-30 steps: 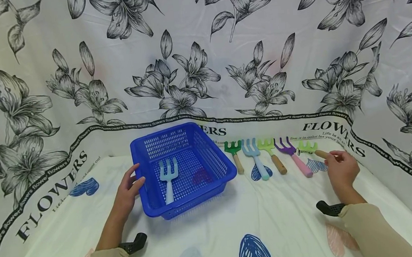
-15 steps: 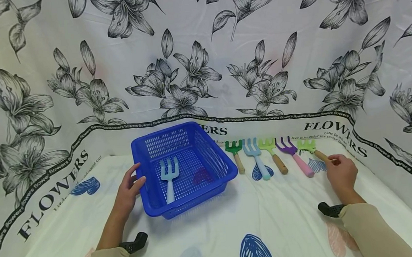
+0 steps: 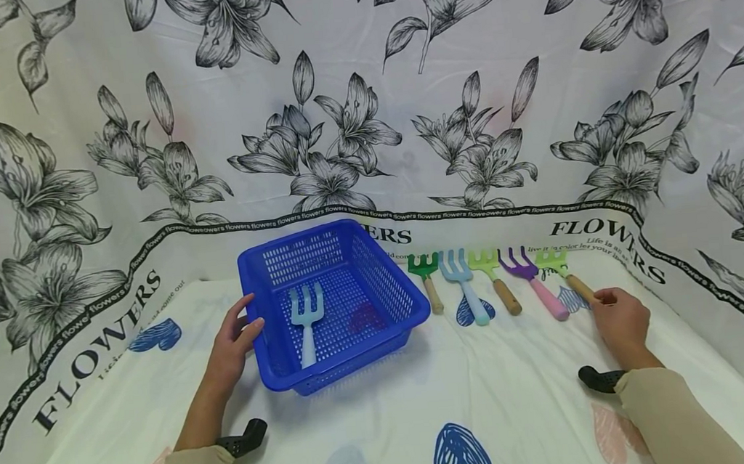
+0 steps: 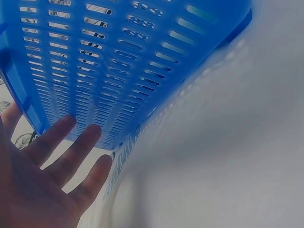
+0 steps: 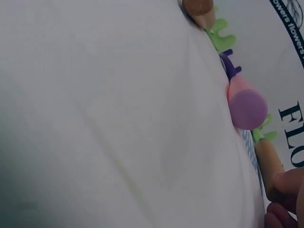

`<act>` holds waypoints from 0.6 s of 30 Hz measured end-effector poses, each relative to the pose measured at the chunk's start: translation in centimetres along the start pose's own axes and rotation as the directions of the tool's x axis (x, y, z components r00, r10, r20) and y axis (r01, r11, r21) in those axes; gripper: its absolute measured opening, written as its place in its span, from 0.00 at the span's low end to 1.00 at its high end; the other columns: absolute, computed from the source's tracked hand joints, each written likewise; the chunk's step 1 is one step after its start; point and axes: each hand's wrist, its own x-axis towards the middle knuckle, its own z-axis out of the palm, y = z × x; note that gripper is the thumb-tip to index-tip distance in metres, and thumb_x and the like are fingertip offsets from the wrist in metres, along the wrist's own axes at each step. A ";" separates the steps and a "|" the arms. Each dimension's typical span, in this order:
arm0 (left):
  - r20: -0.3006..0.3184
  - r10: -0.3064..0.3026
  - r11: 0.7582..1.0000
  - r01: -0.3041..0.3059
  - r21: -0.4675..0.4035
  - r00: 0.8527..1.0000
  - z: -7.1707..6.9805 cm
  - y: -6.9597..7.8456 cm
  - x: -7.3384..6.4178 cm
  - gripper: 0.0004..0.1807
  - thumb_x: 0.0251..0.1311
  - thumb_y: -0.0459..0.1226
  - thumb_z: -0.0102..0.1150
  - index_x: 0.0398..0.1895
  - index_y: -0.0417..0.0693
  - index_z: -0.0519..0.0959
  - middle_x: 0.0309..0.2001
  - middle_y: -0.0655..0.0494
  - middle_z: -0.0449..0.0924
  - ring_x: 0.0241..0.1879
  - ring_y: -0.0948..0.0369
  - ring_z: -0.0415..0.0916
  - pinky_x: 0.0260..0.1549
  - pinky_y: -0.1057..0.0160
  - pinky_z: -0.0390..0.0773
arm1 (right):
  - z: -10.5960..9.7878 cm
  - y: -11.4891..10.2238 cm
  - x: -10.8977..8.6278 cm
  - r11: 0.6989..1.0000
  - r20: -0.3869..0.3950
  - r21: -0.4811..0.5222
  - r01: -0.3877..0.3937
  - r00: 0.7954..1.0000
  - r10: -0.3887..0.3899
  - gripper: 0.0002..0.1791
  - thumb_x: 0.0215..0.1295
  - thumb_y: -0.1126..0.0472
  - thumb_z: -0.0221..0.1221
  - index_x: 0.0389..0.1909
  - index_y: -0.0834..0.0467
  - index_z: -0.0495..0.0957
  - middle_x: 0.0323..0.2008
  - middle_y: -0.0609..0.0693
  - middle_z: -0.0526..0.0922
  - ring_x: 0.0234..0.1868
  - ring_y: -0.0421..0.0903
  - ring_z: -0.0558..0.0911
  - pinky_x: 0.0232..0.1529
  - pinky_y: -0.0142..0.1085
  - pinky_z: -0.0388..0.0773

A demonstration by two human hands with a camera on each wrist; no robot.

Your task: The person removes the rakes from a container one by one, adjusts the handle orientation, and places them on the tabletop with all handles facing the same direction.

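Note:
My left hand [image 3: 232, 338] holds the left rim of a blue plastic basket [image 3: 411, 309]; in the left wrist view its fingers [image 4: 78, 149] lie along the slotted outer wall. Inside the basket lies a pale blue hand fork [image 3: 306, 308], tines pointing away. My right hand [image 3: 622, 321] pinches the wooden handle end of a light green hand fork [image 3: 580, 287] at the right end of a row. In the right wrist view, that wooden handle [image 5: 269, 164] sits between thumb and finger.
Left of the held fork, the row runs: a purple fork with pink handle [image 3: 536, 284], another light green fork [image 3: 499, 284], a blue fork [image 3: 464, 283] and a dark green fork [image 3: 428, 282]. A flower-print curtain [image 3: 338, 140] stands behind the white cloth [image 3: 388, 435].
My right hand has brought the light green fork slightly left and down into line with the others, its handle turned more toward me. My left hand and the basket have stayed in place.

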 end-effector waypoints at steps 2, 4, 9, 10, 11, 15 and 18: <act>0.000 0.003 1.000 -0.003 0.001 1.000 0.0 0.0 0.0 0.38 0.69 0.54 0.47 0.78 0.64 0.46 0.73 0.38 0.53 0.67 0.37 0.59 0.59 0.36 0.62 | 0.0 0.0 -0.1 1.000 0.010 -0.004 -0.010 1.000 0.010 0.16 0.67 0.64 0.52 0.52 0.67 0.76 0.48 0.66 0.78 0.49 0.62 0.71 0.48 0.53 0.65; 0.001 0.006 1.000 -0.006 0.001 1.000 0.0 -0.1 0.0 0.38 0.69 0.54 0.47 0.78 0.64 0.46 0.73 0.38 0.52 0.67 0.37 0.58 0.59 0.36 0.63 | -0.1 -0.1 -0.1 1.000 0.016 -0.005 -0.012 1.000 0.012 0.16 0.67 0.65 0.52 0.52 0.68 0.76 0.49 0.66 0.78 0.49 0.62 0.71 0.47 0.53 0.65; 0.005 0.006 1.000 -0.006 -0.007 1.000 0.0 -0.1 0.0 0.38 0.69 0.54 0.48 0.78 0.63 0.46 0.73 0.38 0.52 0.67 0.37 0.58 0.59 0.36 0.63 | -0.1 0.1 -0.1 1.000 0.018 -0.011 0.001 1.000 -0.001 0.15 0.67 0.67 0.51 0.51 0.68 0.76 0.47 0.66 0.77 0.47 0.62 0.71 0.47 0.54 0.65; 0.005 0.006 1.000 -0.006 -0.009 1.000 0.0 -0.1 0.0 0.38 0.69 0.54 0.48 0.78 0.63 0.46 0.73 0.38 0.52 0.67 0.37 0.58 0.59 0.36 0.63 | 0.0 0.1 0.0 1.000 0.017 -0.015 0.005 1.000 -0.005 0.15 0.66 0.67 0.51 0.51 0.68 0.76 0.47 0.66 0.77 0.47 0.62 0.71 0.47 0.54 0.65; 0.005 0.005 1.000 -0.005 -0.011 1.000 0.0 -0.1 0.0 0.38 0.69 0.54 0.48 0.78 0.63 0.46 0.73 0.38 0.52 0.67 0.37 0.58 0.59 0.36 0.63 | 0.0 0.2 0.0 1.000 0.016 -0.021 0.011 1.000 -0.010 0.15 0.66 0.68 0.51 0.51 0.68 0.76 0.46 0.66 0.77 0.47 0.62 0.71 0.47 0.54 0.65; 0.005 0.001 1.000 -0.001 -0.010 1.000 0.0 -0.1 0.0 0.38 0.69 0.54 0.47 0.78 0.64 0.46 0.73 0.38 0.51 0.67 0.37 0.58 0.59 0.36 0.62 | 0.2 0.4 0.2 0.999 0.011 -0.036 0.034 0.999 -0.034 0.14 0.67 0.67 0.51 0.50 0.68 0.76 0.45 0.66 0.78 0.45 0.61 0.72 0.47 0.54 0.66; 0.001 -0.001 1.000 0.001 -0.004 1.000 0.0 -0.1 0.0 0.38 0.69 0.54 0.47 0.78 0.64 0.46 0.73 0.39 0.52 0.67 0.37 0.58 0.59 0.36 0.62 | 0.3 0.6 0.3 0.998 0.004 -0.037 0.058 0.998 -0.058 0.13 0.67 0.67 0.53 0.48 0.68 0.77 0.44 0.66 0.78 0.44 0.62 0.73 0.46 0.54 0.67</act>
